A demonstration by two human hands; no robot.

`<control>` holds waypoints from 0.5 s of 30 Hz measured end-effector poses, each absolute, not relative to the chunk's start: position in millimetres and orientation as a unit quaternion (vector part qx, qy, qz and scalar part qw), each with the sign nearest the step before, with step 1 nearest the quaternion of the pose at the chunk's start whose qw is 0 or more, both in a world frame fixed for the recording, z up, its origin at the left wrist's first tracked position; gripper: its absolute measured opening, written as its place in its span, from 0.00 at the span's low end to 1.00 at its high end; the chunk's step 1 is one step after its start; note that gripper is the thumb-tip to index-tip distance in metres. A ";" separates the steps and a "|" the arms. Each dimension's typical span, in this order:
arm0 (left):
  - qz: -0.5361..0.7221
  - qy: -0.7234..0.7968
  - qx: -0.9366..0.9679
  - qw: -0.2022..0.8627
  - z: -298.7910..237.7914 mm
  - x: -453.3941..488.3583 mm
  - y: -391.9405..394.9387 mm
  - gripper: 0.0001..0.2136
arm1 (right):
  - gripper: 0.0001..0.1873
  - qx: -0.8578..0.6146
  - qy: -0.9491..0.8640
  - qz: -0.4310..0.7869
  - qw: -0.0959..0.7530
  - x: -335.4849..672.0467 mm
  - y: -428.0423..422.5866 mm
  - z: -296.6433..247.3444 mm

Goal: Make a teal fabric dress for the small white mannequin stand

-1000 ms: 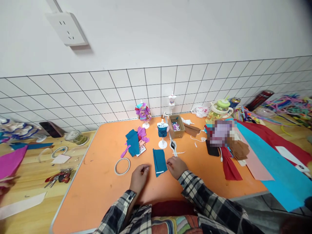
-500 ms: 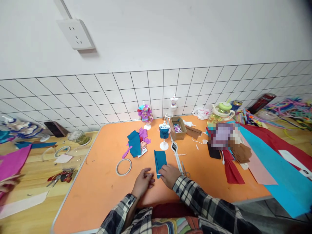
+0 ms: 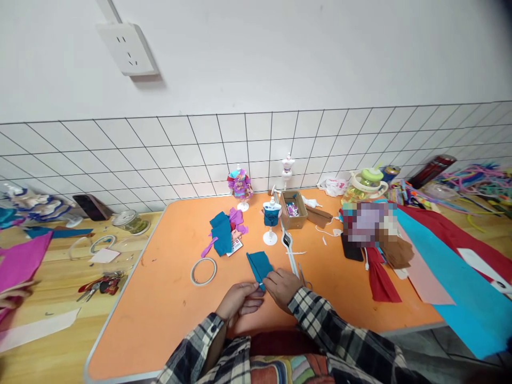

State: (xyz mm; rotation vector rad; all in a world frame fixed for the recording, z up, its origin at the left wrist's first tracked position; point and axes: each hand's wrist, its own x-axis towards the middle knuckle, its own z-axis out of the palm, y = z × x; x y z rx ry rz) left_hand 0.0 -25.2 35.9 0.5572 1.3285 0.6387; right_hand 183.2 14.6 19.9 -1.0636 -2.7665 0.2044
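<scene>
A strip of teal cloth (image 3: 259, 263) lies in front of me, its near end raised between my hands. My left hand (image 3: 241, 301) pinches the near corner from the left, thumb on top, by a small white spot. On the right edge of the same cloth, my right hand (image 3: 282, 288) closes its fingers. Just beyond stands a small white dress form (image 3: 271, 214) wrapped in teal cloth. To the left is a roll of tape (image 3: 192, 274) lying flat. Scissors (image 3: 306, 281) lie partly hidden behind my right hand.
Teal and purple scraps (image 3: 221, 234) lie left of the dress form. A cardboard box (image 3: 294, 221) holds small items. Another dressed form (image 3: 240, 186) stands behind. At right are a phone (image 3: 352, 248), coloured fabrics (image 3: 432, 250) and a teapot (image 3: 366, 186). Another person's hand (image 3: 16, 296) shows far left.
My left hand has moved right and taken hold of the cloth's near corner. The cloth has turned, its far end swinging left. My right hand has shifted slightly right, still on the cloth.
</scene>
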 end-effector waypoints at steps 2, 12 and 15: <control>0.281 0.597 0.246 0.710 31.7 -0.8 -23.9 0.24 | 0.09 -0.356 -0.928 0.067 0.091 182.9 11.7 21.2; 0.343 0.595 0.364 0.629 24.1 5.2 -23.5 0.17 | 0.22 -0.420 -0.871 0.177 0.183 183.8 7.9 28.1; 0.374 0.589 0.424 0.577 30.5 6.5 -23.0 0.15 | 0.14 -0.478 -0.804 0.273 0.223 181.5 6.8 37.2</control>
